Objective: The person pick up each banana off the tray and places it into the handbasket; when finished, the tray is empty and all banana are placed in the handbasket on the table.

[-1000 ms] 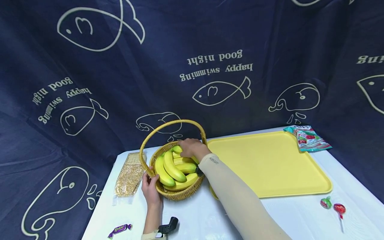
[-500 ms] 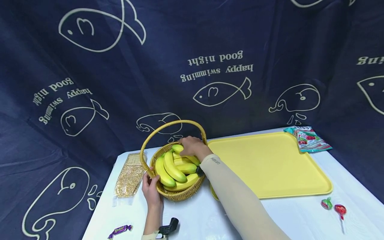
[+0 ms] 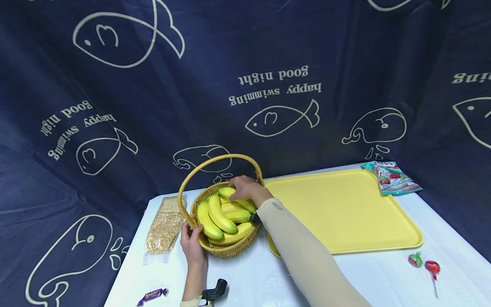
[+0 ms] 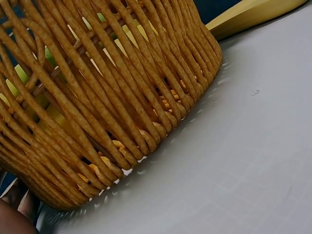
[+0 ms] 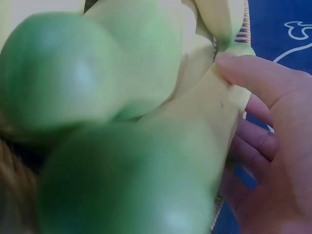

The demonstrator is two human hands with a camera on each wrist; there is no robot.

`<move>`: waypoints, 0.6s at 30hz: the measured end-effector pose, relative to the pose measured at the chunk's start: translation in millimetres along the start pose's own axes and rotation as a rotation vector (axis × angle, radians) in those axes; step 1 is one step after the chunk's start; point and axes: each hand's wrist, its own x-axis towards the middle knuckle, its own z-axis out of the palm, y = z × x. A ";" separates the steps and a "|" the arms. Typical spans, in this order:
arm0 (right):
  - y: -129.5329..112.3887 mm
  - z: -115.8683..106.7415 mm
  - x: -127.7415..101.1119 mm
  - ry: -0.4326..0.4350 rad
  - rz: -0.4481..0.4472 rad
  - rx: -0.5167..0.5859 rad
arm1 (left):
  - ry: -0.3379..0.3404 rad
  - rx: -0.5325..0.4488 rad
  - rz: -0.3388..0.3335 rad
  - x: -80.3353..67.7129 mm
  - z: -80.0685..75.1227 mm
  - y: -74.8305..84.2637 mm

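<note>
A wicker basket [image 3: 232, 250] with a tall arched handle stands on the white table, filled with several yellow bananas [image 3: 216, 215] with green tips. My left hand [image 3: 193, 245] grips its left side at the foot of the handle. In the left wrist view the woven wall [image 4: 112, 92] fills much of the frame, and only a bit of that hand shows. Reaching over the back right rim, my right hand [image 3: 246, 189] holds a banana [image 5: 204, 107] in the basket. Its thumb lies on the banana; the fingers are partly hidden behind it.
A yellow tray [image 3: 337, 213] lies right of the basket, with a candy bag [image 3: 393, 178] over its far right corner. Two lollipops, green [image 3: 415, 259] and red [image 3: 432, 267], lie in front. Left are a grain packet [image 3: 165, 228] and a purple-wrapped candy [image 3: 152, 295].
My right hand has shifted slightly at the back of the basket, and more of the rear banana's tip shows. My left hand and the basket stay in place.
</note>
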 end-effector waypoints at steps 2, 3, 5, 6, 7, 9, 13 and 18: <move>0.3 -2.4 -2.0 -0.021 0.003 0.013 | 0.005 -0.001 0.001 0.0 2.1 -0.2; 0.3 -4.2 -3.2 -0.035 0.008 0.022 | 0.004 -0.010 0.002 0.2 3.2 -0.5; -0.7 -8.6 -6.3 -0.068 0.025 0.045 | -0.004 -0.025 0.007 1.1 4.9 -1.0; -1.1 -11.1 -7.6 -0.086 0.035 0.056 | -0.011 -0.032 0.010 1.9 5.3 -1.3; -1.6 -13.6 -8.9 -0.103 0.044 0.062 | -0.014 -0.028 0.015 2.9 5.4 -1.6; -3.2 -18.1 -11.3 -0.130 0.047 0.077 | -0.010 -0.024 0.026 4.6 3.1 -1.8; -7.8 -26.7 -17.9 -0.136 -0.019 0.051 | 0.021 -0.006 0.065 7.3 -6.2 1.9; -10.9 -37.5 -42.4 -0.050 -0.158 -0.009 | 0.099 0.042 0.320 1.9 -10.5 18.6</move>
